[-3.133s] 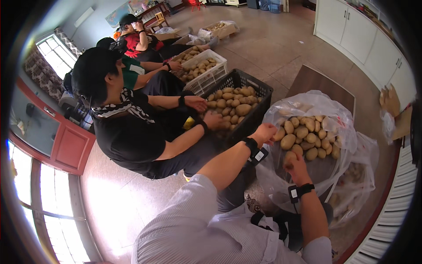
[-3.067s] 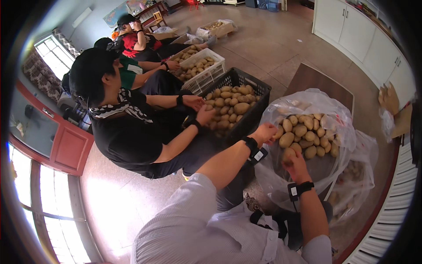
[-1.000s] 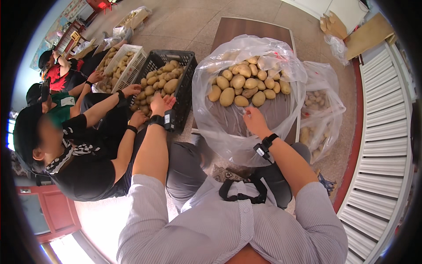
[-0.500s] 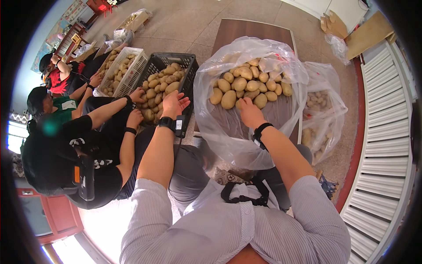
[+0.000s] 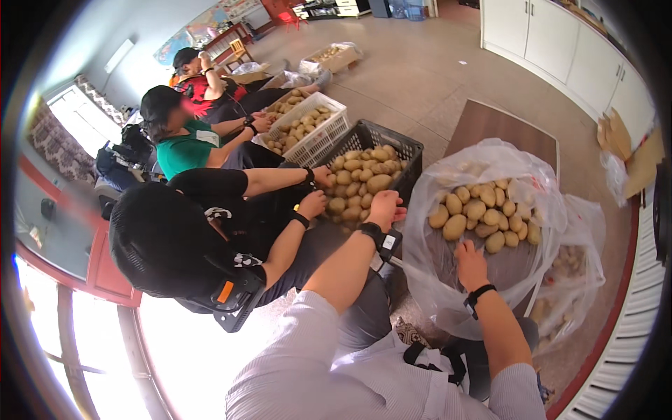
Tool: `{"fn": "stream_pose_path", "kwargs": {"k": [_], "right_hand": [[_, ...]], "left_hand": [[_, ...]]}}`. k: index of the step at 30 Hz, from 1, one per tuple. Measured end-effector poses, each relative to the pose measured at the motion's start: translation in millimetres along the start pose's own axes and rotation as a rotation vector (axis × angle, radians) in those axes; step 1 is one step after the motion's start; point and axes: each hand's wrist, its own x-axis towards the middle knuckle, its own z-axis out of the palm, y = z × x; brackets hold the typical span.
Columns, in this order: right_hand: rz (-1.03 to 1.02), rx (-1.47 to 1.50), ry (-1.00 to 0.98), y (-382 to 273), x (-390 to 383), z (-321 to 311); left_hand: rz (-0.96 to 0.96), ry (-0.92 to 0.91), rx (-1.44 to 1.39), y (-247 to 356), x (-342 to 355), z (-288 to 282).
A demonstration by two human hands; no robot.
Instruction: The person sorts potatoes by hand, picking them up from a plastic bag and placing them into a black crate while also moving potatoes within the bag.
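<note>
My left hand (image 5: 384, 211) is at the right near side of a black plastic crate (image 5: 413, 155) full of potatoes (image 5: 358, 175). Its fingers are loosely apart and it holds nothing that I can see; one larger potato (image 5: 380, 183) lies just beyond it. My right hand (image 5: 470, 265) reaches into a large clear plastic bag (image 5: 434, 280), its fingers apart over the bag's bottom. Several potatoes (image 5: 495, 242) are heaped in the bag just past my fingertips. The bag lies spread on a brown board (image 5: 483, 126).
At my left a person in black (image 5: 168, 238) sits with both hands at the black crate. Farther on, two more people sit beside a white crate (image 5: 336, 128) and boxes of potatoes. A second plastic bag (image 5: 584, 245) of potatoes stands at the right, near a white radiator (image 5: 616, 371).
The view has swung to the left. My right hand has drawn back a little from the potatoes in the bag. My left hand stays by the black crate, turned more sideways.
</note>
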Motion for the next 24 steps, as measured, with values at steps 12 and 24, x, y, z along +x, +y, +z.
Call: {"fn": "stream_pose_path", "kwargs": {"k": [12,24], "right_hand": [[0.118,0.162,-0.101,2.3,-15.6,-0.4],[0.375,0.968,-0.046,-30.3,-3.6,-17.9]], "left_hand": [[0.035,-0.130,0.152,1.9,-10.4,4.7],[-0.019,-0.356,0.357,-9.7,-31.9,35.6]]}}
